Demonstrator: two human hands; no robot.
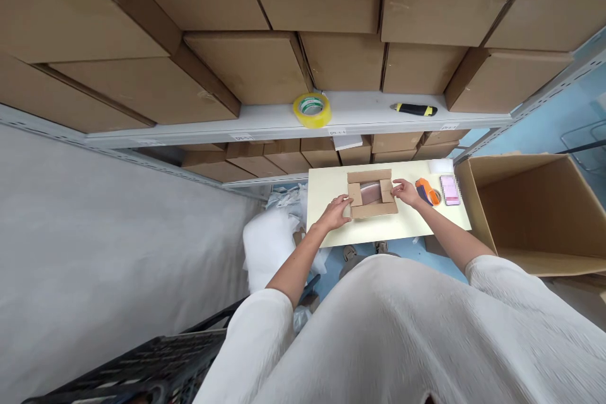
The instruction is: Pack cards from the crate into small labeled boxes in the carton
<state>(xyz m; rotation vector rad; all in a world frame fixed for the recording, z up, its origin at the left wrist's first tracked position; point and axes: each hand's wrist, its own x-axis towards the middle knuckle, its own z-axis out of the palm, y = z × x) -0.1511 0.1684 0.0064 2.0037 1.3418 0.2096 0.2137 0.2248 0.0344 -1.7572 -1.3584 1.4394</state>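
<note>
A small cardboard box [374,210] lies on the pale table, its two short flaps folded inward and its long flaps standing outward. Between the flaps shows a flat pinkish thing [370,193]; its kind I cannot make out. My left hand [336,212] grips the box's left side, fingers over the short flap and thumb lower at the near corner. At the opposite end, my right hand [405,192] has its fingertips closed on the right flap. An orange tape dispenser [428,192] lies just right of my right hand, with a phone [449,190] beyond it.
Above the table [326,183], a metal shelf [364,101] full of cartons bears a yellow tape roll [312,110] and a utility knife [415,109]. A large open carton [534,202] stands right. White packing material [269,243] lies left; a black crate [156,360] is nearby.
</note>
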